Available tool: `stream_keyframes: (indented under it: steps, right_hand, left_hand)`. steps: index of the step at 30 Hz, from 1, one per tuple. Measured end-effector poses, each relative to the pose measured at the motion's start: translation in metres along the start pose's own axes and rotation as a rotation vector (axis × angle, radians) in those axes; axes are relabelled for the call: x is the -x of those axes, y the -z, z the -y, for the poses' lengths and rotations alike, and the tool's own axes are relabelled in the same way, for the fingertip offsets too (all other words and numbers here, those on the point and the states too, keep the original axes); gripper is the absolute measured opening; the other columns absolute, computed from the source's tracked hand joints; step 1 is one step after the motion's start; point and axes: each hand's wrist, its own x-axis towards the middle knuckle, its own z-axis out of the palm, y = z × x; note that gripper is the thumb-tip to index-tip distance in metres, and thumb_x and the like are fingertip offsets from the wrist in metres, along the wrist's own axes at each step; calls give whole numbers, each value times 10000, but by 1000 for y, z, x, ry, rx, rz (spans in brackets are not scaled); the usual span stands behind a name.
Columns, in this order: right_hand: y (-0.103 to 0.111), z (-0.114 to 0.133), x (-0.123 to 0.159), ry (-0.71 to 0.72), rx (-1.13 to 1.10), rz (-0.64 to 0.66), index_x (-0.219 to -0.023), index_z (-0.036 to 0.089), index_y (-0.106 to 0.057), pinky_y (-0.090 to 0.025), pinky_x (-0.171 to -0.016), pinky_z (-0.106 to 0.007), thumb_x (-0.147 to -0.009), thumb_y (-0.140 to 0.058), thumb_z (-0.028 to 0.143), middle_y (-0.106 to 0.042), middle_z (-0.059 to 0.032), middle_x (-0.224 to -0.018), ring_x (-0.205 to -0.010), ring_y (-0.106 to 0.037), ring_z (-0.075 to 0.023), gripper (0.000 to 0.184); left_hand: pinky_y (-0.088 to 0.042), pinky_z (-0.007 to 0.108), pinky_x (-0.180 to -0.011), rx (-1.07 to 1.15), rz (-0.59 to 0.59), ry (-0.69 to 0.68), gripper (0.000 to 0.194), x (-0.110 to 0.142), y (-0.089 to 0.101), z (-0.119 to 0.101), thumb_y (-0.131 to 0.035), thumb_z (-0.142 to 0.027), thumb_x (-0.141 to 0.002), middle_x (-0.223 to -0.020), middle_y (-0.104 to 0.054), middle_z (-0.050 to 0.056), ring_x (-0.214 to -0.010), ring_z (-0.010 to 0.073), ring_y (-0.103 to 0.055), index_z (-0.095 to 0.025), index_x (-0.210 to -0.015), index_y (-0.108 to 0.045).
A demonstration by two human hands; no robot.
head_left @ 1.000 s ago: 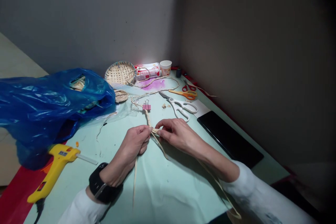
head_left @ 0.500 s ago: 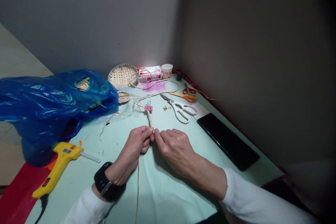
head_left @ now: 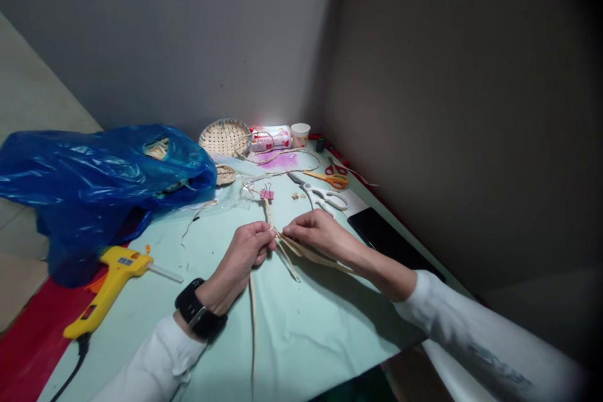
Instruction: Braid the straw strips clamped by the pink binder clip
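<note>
At fingers, braid (lengthwise toward clip)

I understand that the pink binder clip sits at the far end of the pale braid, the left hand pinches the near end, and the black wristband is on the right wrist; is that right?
Not quite: the head view shows the black wristband on the left wrist. The pink binder clip does sit at the braid's far end, and the left hand pinches the near end.

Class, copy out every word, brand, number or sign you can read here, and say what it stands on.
No text can be read for certain.
Glue gun: label, too small.
Pack: red print, too small.
Cup: marks, too small.
Right sleeve: dark marks, blurred.
</note>
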Motion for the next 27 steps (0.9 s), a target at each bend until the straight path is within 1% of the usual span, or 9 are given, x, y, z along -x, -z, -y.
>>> stream_keyframes:
  steps: [3,6,9,12,16,19,22,24,27]
  right_hand:
    - [-4,-7,-12,-53,-73,44,-667,120,-643,-252,-500,-218,-808,-575,399,-437,40,-532,-527,-345,-80,320]
    - [-11,-11,-17,-52,-37,39,-728,127,-676,-278,-513,-217,-795,-571,387,-513,20,-580,-554,-401,-92,288]
    - [-12,-6,-13,-25,118,-12,-748,142,-686,-299,-548,-220,-793,-552,297,-585,-1,-620,-591,-468,-104,209]
    - [-12,5,-6,7,299,-71,-753,150,-676,-274,-541,-235,-808,-519,243,-598,-11,-611,-566,-461,-105,190]
    - [-17,15,4,12,505,-152,-778,157,-632,-223,-510,-261,-862,-475,249,-614,-28,-644,-547,-462,-117,201]
    - [-28,19,10,8,664,-226,-832,162,-603,-210,-508,-287,-883,-465,233,-631,-42,-714,-569,-501,-142,163]
    - [-44,20,13,20,812,-291,-860,159,-584,-250,-545,-307,-859,-489,146,-630,-68,-777,-667,-559,-187,96]
    - [-56,20,14,34,894,-340,-844,152,-574,-293,-587,-318,-839,-500,88,-620,-86,-785,-722,-570,-214,98]
    - [-71,19,14,99,963,-426,-838,144,-563,-334,-619,-327,-833,-479,28,-599,-88,-754,-709,-543,-212,143]
  left_hand:
    - [-87,211,-400,3,6,-8,173,0,2,2,-586,-234,-766,-558,-492,-37,-404,16,-225,-143,-655,-490]
    - [-89,210,-404,-2,15,-24,155,0,2,3,-574,-237,-772,-574,-505,-32,-406,17,-231,-142,-676,-499]
    - [-96,211,-407,-23,12,-27,185,1,1,3,-565,-260,-785,-570,-492,-29,-411,18,-229,-137,-660,-505]
    - [-87,213,-411,-22,5,1,215,1,-1,2,-580,-290,-785,-560,-466,-34,-419,21,-208,-131,-655,-516]
    - [-73,216,-423,-1,10,15,234,2,-3,1,-595,-334,-788,-519,-336,-82,-429,29,-164,-131,-686,-537]
    - [-95,214,-433,2,-3,10,215,3,-5,1,-589,-327,-792,-507,-319,-83,-437,40,-201,-139,-701,-538]
    - [-130,215,-445,-20,-33,-1,211,7,-8,2,-554,-309,-809,-509,-390,-57,-450,51,-267,-151,-675,-511]
    - [-139,219,-450,-19,-45,-32,246,9,-10,2,-525,-313,-826,-500,-373,-62,-448,53,-242,-160,-639,-479]
    - [-156,213,-455,16,-62,-90,285,13,-13,2,-524,-335,-831,-505,-310,-79,-461,56,-195,-164,-612,-460]
